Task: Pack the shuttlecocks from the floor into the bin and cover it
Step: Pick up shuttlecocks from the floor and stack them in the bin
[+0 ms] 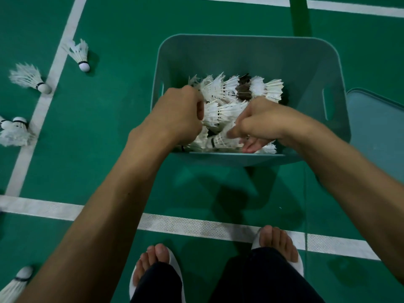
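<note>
A teal plastic bin [306,68] stands on the green court floor, holding several white feather shuttlecocks [236,88]. Both my hands are inside it near the front wall. My left hand [179,114] is curled into a fist against a shuttlecock [211,113], its fingertips hidden. My right hand [262,122] is curled over another shuttlecock [219,141], which lies between its thumb side and the fingers below. Loose shuttlecocks lie on the floor to the left: one [80,55] at the back, one [30,78] beside it, a pair [15,130], and one [15,285] at the bottom left.
The bin's teal lid [376,132] lies flat on the floor just right of the bin. White court lines [196,226] cross the floor in front of my feet [157,265], which wear white slippers. A green post [299,16] rises behind the bin.
</note>
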`<state>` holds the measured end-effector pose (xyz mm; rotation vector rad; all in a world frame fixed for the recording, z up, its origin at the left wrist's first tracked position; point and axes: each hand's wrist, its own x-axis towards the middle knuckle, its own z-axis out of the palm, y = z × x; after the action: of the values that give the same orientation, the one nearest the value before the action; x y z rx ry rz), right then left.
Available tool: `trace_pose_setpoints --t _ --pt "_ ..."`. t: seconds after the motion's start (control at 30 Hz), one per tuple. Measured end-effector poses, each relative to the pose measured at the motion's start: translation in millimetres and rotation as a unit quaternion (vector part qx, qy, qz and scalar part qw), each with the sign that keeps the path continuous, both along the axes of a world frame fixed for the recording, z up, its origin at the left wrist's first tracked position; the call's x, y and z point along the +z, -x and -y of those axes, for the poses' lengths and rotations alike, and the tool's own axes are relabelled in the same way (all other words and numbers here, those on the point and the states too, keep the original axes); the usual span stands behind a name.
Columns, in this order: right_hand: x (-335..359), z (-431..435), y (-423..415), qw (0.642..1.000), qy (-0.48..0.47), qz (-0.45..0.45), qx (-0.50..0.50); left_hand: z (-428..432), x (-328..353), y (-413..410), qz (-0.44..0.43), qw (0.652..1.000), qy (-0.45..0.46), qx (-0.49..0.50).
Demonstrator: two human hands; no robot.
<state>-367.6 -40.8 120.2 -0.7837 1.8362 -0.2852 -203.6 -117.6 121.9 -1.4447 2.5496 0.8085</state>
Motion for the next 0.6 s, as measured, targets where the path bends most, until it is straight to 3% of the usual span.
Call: trace_pose_setpoints --t 0.27,0.6 --pt "-28.0 17.2 -24.1 0.990 0.004 0.091 -0.110 2.7 -2.8 -7.1 0.076 0.996 -0.042 0.018" --pt "-17.0 21.6 -30.4 0.999 -0.041 0.035 0.005 -2.1 2.0 -9.7 0.077 0.995 -0.059 -0.004"
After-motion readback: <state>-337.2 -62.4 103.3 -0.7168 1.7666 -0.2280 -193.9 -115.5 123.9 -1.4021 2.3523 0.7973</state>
